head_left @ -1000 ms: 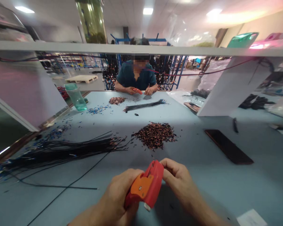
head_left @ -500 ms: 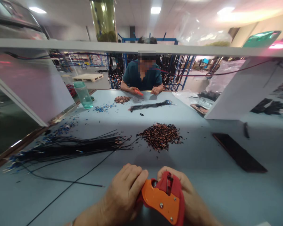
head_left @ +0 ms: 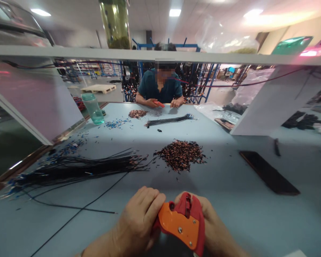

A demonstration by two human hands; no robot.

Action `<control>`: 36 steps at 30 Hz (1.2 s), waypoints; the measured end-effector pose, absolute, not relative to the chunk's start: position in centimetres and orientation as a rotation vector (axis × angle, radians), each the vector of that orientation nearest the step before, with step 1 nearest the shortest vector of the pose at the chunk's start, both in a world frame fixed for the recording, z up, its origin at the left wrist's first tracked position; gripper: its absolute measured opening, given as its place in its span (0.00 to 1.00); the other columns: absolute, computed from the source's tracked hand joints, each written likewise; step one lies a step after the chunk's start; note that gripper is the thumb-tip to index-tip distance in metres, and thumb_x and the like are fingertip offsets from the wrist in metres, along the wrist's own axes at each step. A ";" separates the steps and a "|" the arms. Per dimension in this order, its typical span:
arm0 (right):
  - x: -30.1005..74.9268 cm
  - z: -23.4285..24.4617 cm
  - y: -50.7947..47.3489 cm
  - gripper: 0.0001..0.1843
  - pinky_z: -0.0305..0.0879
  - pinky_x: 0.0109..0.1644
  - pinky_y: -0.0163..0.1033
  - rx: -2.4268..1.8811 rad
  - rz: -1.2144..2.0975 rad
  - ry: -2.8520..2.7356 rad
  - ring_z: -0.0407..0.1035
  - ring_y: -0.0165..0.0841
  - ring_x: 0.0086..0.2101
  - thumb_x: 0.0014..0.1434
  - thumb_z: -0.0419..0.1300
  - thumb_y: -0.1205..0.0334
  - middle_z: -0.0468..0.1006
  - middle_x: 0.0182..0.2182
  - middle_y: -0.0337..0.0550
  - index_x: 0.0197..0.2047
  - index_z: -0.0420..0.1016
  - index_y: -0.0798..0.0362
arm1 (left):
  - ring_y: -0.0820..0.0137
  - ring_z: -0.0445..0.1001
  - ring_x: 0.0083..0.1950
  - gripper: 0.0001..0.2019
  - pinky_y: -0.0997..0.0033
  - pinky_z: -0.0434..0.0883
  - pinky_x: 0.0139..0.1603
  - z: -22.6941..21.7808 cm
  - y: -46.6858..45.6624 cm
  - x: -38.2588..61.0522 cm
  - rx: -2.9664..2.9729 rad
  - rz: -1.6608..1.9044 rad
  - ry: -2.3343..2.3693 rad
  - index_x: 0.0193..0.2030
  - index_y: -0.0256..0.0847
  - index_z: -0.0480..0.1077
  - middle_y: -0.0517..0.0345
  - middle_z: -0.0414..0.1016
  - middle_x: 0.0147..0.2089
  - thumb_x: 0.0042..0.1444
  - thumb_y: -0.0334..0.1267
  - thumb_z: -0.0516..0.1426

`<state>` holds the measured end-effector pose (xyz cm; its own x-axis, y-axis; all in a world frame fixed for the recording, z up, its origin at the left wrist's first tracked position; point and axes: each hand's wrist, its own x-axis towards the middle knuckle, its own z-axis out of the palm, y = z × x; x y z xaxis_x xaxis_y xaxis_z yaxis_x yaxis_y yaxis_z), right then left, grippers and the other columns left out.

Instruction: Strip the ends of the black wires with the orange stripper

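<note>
An orange and red wire stripper (head_left: 179, 225) is held low in front of me between both hands. My left hand (head_left: 139, 217) is closed around its left end, fingers wrapped over the red part. From the other side, my right hand (head_left: 207, 214) grips the red end, its fingers mostly hidden behind the tool. Whether a wire sits in the jaws I cannot tell. Beyond the hands lies a heap of short black and copper-coloured wire offcuts (head_left: 180, 155). To the left rests a bundle of black wires (head_left: 88, 169) with blue ends, and loose wires cross the table nearer me.
A dark phone-like slab (head_left: 269, 173) lies at the right. Across the table a person (head_left: 159, 87) holds a red tool near another wire bundle (head_left: 171, 120). A green bottle (head_left: 93, 110) stands at the left edge. Overhead runs a white shelf (head_left: 198, 56) on side panels.
The wire stripper and both hands sit slightly further left in view, with the whole scene shifted a little too. The gap at the stripper's jaws looks narrower. Both hands keep their grip.
</note>
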<state>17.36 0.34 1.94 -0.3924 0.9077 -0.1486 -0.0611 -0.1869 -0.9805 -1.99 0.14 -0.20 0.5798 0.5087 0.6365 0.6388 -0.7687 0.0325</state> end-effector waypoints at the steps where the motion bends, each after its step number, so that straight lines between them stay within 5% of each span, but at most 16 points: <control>1: 17.4 2.0 0.4 0.11 0.55 0.26 0.30 -1.042 1.676 -1.332 0.53 0.26 0.23 0.49 0.61 0.61 0.61 0.21 0.33 0.22 0.62 0.53 | 0.58 0.72 0.38 0.16 0.54 0.73 0.40 -0.2 0.1 -2.0 -2.615 -0.962 -0.962 0.50 0.28 0.64 0.40 0.74 0.39 0.62 0.36 0.44; 12: 17.4 1.8 0.3 0.13 0.55 0.26 0.30 -1.025 1.664 -1.368 0.53 0.25 0.23 0.49 0.62 0.61 0.61 0.20 0.32 0.21 0.62 0.53 | 0.62 0.70 0.33 0.13 0.59 0.72 0.34 0.0 0.1 -1.6 -2.652 -1.029 -0.976 0.46 0.31 0.64 0.44 0.72 0.34 0.61 0.34 0.44; 20: 17.4 1.8 0.4 0.16 0.55 0.26 0.30 -1.029 1.666 -1.375 0.53 0.26 0.23 0.50 0.63 0.56 0.61 0.20 0.33 0.21 0.62 0.53 | 0.61 0.71 0.37 0.14 0.56 0.72 0.40 -0.5 0.2 -1.8 -2.682 -1.006 -1.001 0.50 0.32 0.63 0.44 0.73 0.38 0.61 0.34 0.45; 36: 17.1 1.4 0.3 0.13 0.53 0.26 0.31 -1.022 1.697 -1.330 0.53 0.26 0.22 0.48 0.63 0.57 0.63 0.19 0.33 0.21 0.63 0.53 | 0.68 0.65 0.23 0.11 0.69 0.60 0.24 -0.2 -0.2 -1.3 -2.596 -1.028 -1.063 0.38 0.39 0.63 0.56 0.69 0.24 0.63 0.34 0.41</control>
<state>17.11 0.27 1.45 -0.4109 0.9002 -0.1444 -0.0751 -0.1912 -0.9787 -1.34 -0.16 -0.19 0.5129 0.5622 0.6488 0.6675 -0.7364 0.1105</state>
